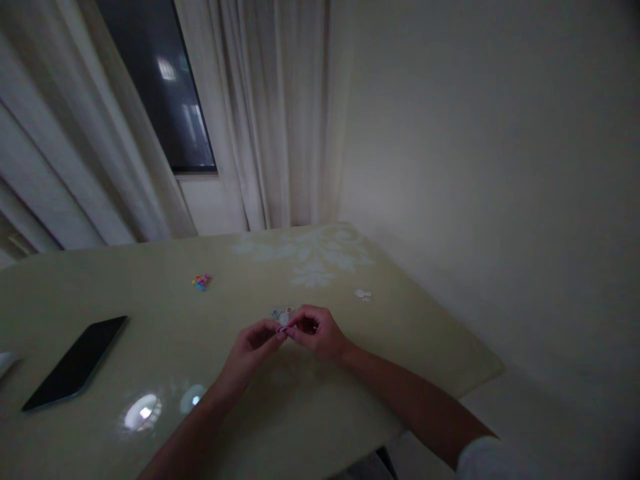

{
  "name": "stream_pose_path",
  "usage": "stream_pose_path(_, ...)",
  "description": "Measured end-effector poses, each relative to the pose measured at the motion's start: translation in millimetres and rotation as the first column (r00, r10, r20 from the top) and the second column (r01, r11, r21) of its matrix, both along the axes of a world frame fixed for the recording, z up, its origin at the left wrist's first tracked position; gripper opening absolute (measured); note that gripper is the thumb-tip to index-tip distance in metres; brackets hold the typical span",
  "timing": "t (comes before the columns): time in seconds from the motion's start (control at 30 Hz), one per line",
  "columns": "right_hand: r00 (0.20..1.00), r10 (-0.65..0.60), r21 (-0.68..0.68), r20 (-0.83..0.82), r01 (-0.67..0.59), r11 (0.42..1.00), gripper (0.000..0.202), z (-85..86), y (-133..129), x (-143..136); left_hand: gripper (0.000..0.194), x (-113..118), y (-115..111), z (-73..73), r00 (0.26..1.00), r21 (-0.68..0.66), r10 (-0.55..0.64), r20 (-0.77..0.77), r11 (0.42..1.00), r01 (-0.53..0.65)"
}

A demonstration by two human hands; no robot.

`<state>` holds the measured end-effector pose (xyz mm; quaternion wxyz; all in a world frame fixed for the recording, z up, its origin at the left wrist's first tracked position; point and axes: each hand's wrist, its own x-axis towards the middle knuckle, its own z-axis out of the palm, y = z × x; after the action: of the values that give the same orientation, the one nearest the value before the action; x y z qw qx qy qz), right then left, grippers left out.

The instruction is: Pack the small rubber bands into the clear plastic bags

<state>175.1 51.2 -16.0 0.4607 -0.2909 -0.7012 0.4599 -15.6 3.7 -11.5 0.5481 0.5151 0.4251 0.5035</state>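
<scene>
- Over the table (165, 333), a small purplish piece (283, 329) is sitting between the two hands, both pinching it.
- The left hand (247, 348) is closing its thumb and finger on the left side, the right hand (323, 333) on the right; neither is nearer.
- Its long axis is too small to tell.
- Small loose pieces (284, 319) are lying just beyond.

The glossy table (400, 353) carries a dark tablet (77, 363). Relative to this tablet, a small multicoloured pile (202, 282) lies to the right and farther back; small pale pieces (363, 294) lie well beyond to the right.
</scene>
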Motion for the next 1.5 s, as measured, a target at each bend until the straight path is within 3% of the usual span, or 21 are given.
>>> stream_pose_path(0.33, 0.995, -0.096, 0.078, 0.033, 0.093, 0.993, 0.030, -0.6, 5, 0, 0.036, -5, 6, 1.4, 0.965, 0.113, 0.126, -0.231, 0.988, -0.102)
stream_pose_path(0.6, 0.994, -0.105, 0.182, 0.042, 0.095, 0.979, 0.025, -4.3, 6, 0, 0.031, -5, 7, -4.4, 0.980, 0.080, 0.099, -0.171, 0.993, -0.086)
stream_pose_path(0.9, 0.996, 0.038, 0.091, 0.083, -0.046, 0.995, 0.031, -2.5, 7, 2, 0.032, -5, 7, -3.9, 0.990, 0.079, 0.011, -0.139, 0.997, 0.000)
stream_pose_path(1.1, 0.997, -0.012, 0.119, 0.080, 0.003, 0.993, 0.032, -6.3, 9, 2, 0.037, -6, 8, -7.0, 0.985, 0.084, 0.021, -0.169, 0.996, -0.007)
stream_pose_path(1.4, 0.984, -0.102, 0.298, 0.147, 0.054, 0.953, 0.017, -7.6, 8, 3, 0.042, 2, 6, -2.2, 0.990, 0.125, -0.009, -0.138, 0.992, 0.027)
stream_pose_path(1.5, 0.967, -0.146, 0.343, 0.206, 0.068, 0.937, 0.018, -2.9, 16, 10, 0.041, -2, 10, -4.2, 0.987, 0.131, 0.031, -0.156, 0.991, -0.011)
